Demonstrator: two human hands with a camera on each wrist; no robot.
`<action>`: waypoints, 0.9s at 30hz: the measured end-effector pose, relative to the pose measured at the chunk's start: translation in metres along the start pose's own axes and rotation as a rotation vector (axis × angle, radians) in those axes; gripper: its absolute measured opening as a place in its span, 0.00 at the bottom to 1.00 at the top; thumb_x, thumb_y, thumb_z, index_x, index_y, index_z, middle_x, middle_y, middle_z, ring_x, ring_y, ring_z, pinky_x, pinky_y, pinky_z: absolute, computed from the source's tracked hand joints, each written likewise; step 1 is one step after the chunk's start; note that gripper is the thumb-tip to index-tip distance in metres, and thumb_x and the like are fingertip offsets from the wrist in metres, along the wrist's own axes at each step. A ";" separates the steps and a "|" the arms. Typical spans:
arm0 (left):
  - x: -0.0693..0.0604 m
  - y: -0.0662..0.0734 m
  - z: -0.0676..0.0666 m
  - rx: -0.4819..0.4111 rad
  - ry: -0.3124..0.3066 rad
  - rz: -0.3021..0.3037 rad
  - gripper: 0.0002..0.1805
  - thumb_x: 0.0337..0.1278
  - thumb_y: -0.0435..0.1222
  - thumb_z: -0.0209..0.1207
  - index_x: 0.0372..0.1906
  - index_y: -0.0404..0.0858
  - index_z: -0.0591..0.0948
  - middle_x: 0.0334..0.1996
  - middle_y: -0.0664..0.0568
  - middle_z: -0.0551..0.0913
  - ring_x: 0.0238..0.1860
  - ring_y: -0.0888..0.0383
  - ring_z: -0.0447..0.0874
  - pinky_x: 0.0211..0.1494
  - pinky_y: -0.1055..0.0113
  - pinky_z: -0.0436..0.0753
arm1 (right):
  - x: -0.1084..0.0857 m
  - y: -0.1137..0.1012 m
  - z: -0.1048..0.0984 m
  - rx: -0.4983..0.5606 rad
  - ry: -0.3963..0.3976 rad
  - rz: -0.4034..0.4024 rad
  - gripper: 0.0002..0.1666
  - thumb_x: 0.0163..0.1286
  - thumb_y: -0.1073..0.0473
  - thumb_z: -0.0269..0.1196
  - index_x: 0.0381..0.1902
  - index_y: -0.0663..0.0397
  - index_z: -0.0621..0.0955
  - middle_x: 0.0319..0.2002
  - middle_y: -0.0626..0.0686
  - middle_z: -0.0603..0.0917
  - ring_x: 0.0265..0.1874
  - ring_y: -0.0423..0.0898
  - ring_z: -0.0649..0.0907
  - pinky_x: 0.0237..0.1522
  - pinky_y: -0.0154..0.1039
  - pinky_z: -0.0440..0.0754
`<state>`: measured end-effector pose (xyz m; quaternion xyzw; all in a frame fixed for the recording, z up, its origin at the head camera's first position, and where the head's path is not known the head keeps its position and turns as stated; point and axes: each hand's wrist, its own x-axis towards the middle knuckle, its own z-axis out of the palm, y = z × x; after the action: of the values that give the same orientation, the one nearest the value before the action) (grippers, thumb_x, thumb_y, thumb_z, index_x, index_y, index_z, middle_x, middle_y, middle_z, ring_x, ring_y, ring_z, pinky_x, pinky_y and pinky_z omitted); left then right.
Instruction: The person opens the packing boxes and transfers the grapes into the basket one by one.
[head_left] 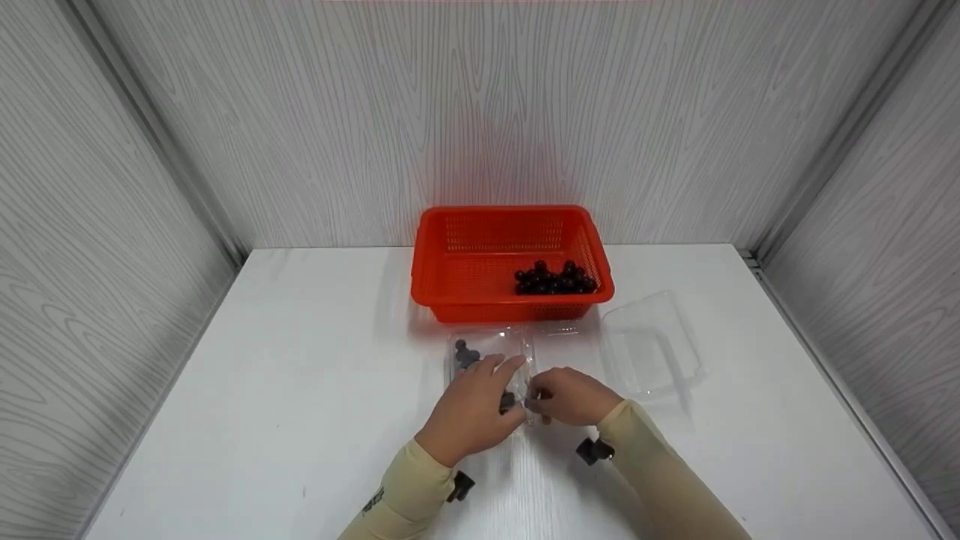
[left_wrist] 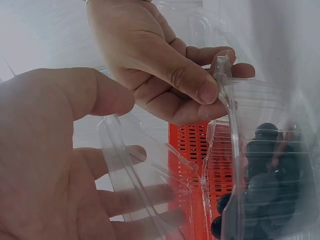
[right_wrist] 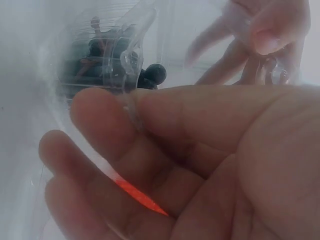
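A clear plastic box (head_left: 478, 341) holding dark grapes (left_wrist: 275, 185) lies in front of the red basket. Through its wall reddish stems show among the fruit. My right hand (head_left: 574, 396) pinches the box's rim between thumb and forefinger, as the right wrist view also shows. My left hand (head_left: 472, 409) spreads over the box, fingers fairly straight. In the left wrist view these fingers (left_wrist: 117, 200) lie behind a clear plastic flap (left_wrist: 145, 175), with the thumb near its corner. Whether the thumb presses on that flap is hard to see.
The red basket (head_left: 424, 255) stands against the back wall, with a bunch of dark grapes (head_left: 555, 279) in its right side. Another clear plastic piece (head_left: 649, 345), perhaps a lid or tray, lies to the right of the box. Walls rise at left and right.
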<state>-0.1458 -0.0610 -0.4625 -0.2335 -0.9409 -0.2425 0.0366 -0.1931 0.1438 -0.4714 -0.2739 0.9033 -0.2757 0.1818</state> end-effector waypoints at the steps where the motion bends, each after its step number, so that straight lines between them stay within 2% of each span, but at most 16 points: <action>1: 0.000 0.000 -0.001 -0.009 0.006 -0.003 0.34 0.63 0.44 0.56 0.75 0.45 0.72 0.67 0.44 0.76 0.67 0.45 0.77 0.71 0.46 0.74 | 0.000 0.000 0.000 0.000 0.000 0.005 0.08 0.72 0.63 0.64 0.33 0.55 0.87 0.21 0.45 0.83 0.23 0.41 0.79 0.33 0.42 0.78; 5: 0.000 -0.001 -0.003 -0.056 0.047 -0.005 0.33 0.65 0.42 0.53 0.75 0.43 0.70 0.67 0.46 0.76 0.66 0.47 0.77 0.71 0.50 0.75 | 0.000 0.000 0.000 -0.006 0.004 0.023 0.07 0.71 0.64 0.64 0.33 0.56 0.87 0.21 0.45 0.83 0.23 0.42 0.79 0.33 0.43 0.78; 8: 0.000 -0.002 -0.003 -0.059 0.052 0.003 0.34 0.63 0.42 0.55 0.75 0.44 0.71 0.66 0.46 0.76 0.65 0.48 0.77 0.70 0.51 0.76 | 0.001 0.000 0.000 -0.011 0.005 0.032 0.07 0.72 0.63 0.64 0.33 0.56 0.87 0.20 0.45 0.82 0.23 0.42 0.79 0.33 0.43 0.77; 13: 0.000 -0.003 -0.001 0.017 0.001 0.058 0.37 0.61 0.46 0.66 0.75 0.46 0.72 0.68 0.44 0.75 0.69 0.45 0.74 0.73 0.47 0.72 | 0.000 0.000 0.002 -0.008 0.007 0.030 0.07 0.70 0.66 0.63 0.31 0.54 0.85 0.20 0.44 0.82 0.22 0.42 0.79 0.32 0.42 0.77; 16: -0.001 -0.003 0.001 0.047 -0.022 0.073 0.39 0.61 0.49 0.69 0.76 0.47 0.71 0.70 0.43 0.74 0.71 0.44 0.72 0.75 0.46 0.69 | -0.001 0.000 0.003 -0.012 0.010 0.025 0.08 0.68 0.68 0.62 0.31 0.50 0.84 0.21 0.44 0.81 0.21 0.41 0.79 0.31 0.41 0.77; 22: -0.001 -0.003 0.001 0.044 -0.058 0.048 0.42 0.61 0.54 0.70 0.76 0.46 0.70 0.71 0.42 0.72 0.73 0.44 0.69 0.77 0.44 0.66 | -0.003 -0.002 0.004 -0.048 0.033 0.026 0.05 0.71 0.64 0.62 0.36 0.49 0.83 0.22 0.44 0.81 0.23 0.42 0.78 0.31 0.43 0.77; 27: -0.001 -0.004 0.002 0.049 -0.057 0.044 0.39 0.64 0.55 0.67 0.75 0.46 0.72 0.71 0.42 0.73 0.73 0.44 0.70 0.77 0.44 0.66 | -0.003 -0.002 0.003 -0.112 0.069 0.007 0.03 0.72 0.61 0.62 0.39 0.51 0.83 0.29 0.46 0.82 0.29 0.44 0.78 0.37 0.47 0.79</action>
<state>-0.1467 -0.0638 -0.4659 -0.2601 -0.9418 -0.2119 0.0206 -0.1888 0.1426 -0.4719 -0.2708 0.9240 -0.2331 0.1359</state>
